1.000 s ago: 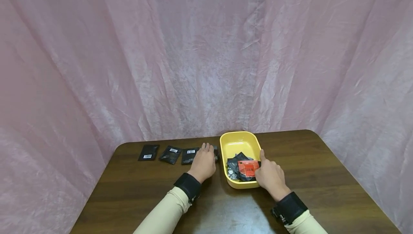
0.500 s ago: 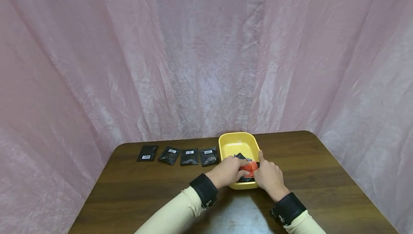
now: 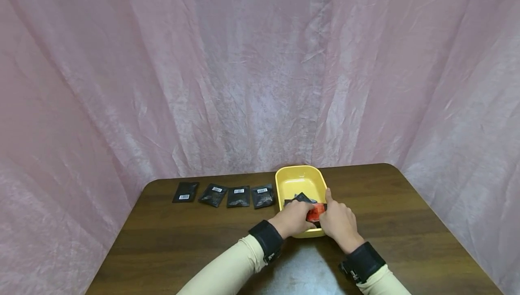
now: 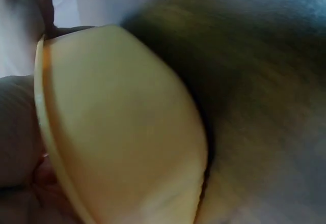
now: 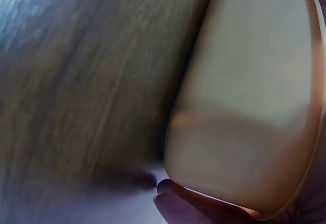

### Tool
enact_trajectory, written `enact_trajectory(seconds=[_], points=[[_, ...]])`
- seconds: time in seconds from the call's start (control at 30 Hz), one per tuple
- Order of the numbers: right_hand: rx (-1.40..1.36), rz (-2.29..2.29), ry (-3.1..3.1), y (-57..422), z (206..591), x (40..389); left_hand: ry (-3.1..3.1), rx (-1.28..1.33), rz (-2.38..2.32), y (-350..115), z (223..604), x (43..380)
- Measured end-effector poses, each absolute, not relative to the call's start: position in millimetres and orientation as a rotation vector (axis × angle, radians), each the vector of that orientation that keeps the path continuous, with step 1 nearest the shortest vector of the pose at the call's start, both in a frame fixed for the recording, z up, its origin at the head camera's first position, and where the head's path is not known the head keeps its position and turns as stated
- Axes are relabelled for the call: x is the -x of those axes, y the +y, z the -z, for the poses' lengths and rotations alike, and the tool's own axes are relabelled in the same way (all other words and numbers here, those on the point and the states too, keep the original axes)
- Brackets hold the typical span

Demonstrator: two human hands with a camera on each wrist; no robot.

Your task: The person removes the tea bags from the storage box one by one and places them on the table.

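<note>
A yellow plastic tub point(image 3: 299, 171) stands on the table, holding dark packets point(image 3: 301, 197) and an orange-fronted packet point(image 3: 316, 213). My left hand point(image 3: 291, 219) reaches over the tub's near left rim, its thumb and fingers at the orange packet; I cannot tell whether they pinch it. On the right side, my right hand point(image 3: 341, 223) grips the tub's wall, index finger stretched along the rim. The left wrist view has the tub's outer wall point(image 4: 122, 112) with the hand past the rim. Fingertips point(image 5: 183, 201) lie against the tub's outside in the right wrist view.
Several small black packets with white barcode labels lie in a row left of the tub, from the leftmost packet point(image 3: 185, 192) to the one beside the tub point(image 3: 263, 196). The brown wooden table point(image 3: 162, 241) ends at a pink curtain point(image 3: 260, 82).
My left hand has left a black packet at the right end of the row and moved right into the tub, then shifted slightly farther right. The right hand stays at the tub's side.
</note>
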State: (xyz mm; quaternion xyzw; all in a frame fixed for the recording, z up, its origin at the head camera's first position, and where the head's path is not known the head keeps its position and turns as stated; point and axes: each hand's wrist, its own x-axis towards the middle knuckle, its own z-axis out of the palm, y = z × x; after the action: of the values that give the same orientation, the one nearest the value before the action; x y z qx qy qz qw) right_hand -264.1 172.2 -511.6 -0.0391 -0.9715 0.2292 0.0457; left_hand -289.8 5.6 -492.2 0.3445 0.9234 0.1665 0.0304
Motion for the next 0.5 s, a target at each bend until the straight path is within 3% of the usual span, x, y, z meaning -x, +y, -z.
enact_trajectory(seconds=[0.23, 0.5], points=[[0.109, -0.666, -2.964, 174.1, 511.4, 264.6, 2.904, -1.193, -0.602, -0.1, 504.2, 290.3], [0.111, -0.682, -2.967, 172.6, 511.4, 266.1, 2.999, -1.123, -0.626, 2.3, 508.8, 287.6]])
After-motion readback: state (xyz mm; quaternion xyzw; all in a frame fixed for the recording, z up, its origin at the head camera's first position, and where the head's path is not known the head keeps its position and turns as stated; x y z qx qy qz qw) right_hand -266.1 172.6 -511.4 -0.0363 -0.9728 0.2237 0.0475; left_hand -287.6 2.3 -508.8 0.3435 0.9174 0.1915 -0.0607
